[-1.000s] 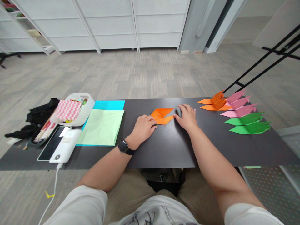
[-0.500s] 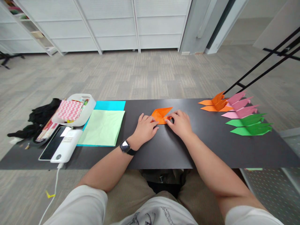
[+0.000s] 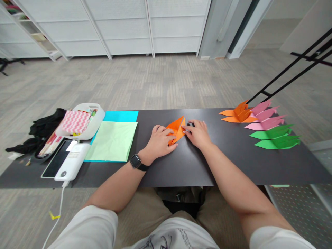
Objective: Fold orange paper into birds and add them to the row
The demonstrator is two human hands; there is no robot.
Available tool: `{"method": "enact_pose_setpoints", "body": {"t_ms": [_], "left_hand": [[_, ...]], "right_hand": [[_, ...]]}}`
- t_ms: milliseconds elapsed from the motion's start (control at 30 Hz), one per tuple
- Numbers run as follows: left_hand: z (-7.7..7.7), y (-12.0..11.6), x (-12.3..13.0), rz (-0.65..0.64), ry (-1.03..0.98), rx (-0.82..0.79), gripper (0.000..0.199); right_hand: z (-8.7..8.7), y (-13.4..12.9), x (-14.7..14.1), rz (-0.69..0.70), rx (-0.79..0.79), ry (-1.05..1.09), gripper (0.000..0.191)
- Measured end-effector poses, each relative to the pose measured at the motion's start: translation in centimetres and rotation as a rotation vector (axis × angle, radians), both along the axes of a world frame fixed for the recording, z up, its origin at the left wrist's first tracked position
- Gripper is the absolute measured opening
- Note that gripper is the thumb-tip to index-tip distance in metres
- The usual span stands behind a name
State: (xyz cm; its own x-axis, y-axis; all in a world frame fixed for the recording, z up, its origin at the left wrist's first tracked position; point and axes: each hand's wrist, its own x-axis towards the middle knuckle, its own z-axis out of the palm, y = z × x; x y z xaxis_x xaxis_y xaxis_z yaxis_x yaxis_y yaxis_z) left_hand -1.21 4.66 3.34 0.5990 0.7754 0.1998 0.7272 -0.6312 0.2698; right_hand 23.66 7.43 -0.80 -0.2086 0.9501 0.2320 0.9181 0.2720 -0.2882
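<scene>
A long dark table runs across the view, and the work sits near its middle: a partly folded orange paper piece lying between the person's two hands, its pointed flap raised off the surface and tilted up toward the far edge. At the left end lie a light green sheet on top of a cyan sheet, a white tray with a pink zigzag-patterned pouch in it, a white power bank beside a phone, and black cloth. At the right end finished folded pieces lie in a row, orange, pink and green, well apart from the hands. The left hand, a watch on its wrist, rests flat with fingers spread, pressing the near left part of the orange piece to the table. The right hand is loosely curled, its fingertips pinching or nudging the right edge of the raised flap; whether it truly grips the paper I cannot tell. The step in hand looks like a mid-sequence fold of one more piece like those in the row: a flap being swung over along a crease. The next move seems to call for lining the flap's edge up with the layer under it, keeping the left hand firm so the base does not slide, then pressing the crease flat.
</scene>
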Motion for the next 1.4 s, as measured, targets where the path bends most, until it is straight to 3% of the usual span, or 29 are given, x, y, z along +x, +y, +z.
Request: {"method": "enact_pose_setpoints", "body": {"t_ms": [267, 567, 733, 1000, 1233, 1400], "left_hand": [[-0.3, 0.2, -0.6, -0.055, 0.091, -0.049, 0.043], [-0.9, -0.2, 0.2, -0.076, 0.117, -0.054, 0.057], [-0.8, -0.1, -0.1, -0.079, 0.082, -0.064, 0.048], [-0.2, 0.1, -0.3, -0.089, 0.066, -0.090, 0.037], [-0.1, 0.0, -0.3, -0.068, 0.054, -0.107, 0.037], [-0.3, 0.1, -0.4, -0.079, 0.047, -0.106, 0.043]], "right_hand": [[0.2, 0.8, -0.4, -0.043, 0.073, 0.046, 0.017], [0.0, 0.3, -0.5, -0.077, 0.073, 0.057, 0.024], [0.2, -0.1, -0.3, -0.066, 0.037, 0.025, 0.028], [0.2, -1.3, -0.6, -0.024, -0.013, -0.041, 0.054], [0.4, -1.6, -1.2, 0.082, -0.010, 0.029, 0.039], [0.6, -1.9, -1.4, 0.130, -0.026, 0.009, 0.049]]}}
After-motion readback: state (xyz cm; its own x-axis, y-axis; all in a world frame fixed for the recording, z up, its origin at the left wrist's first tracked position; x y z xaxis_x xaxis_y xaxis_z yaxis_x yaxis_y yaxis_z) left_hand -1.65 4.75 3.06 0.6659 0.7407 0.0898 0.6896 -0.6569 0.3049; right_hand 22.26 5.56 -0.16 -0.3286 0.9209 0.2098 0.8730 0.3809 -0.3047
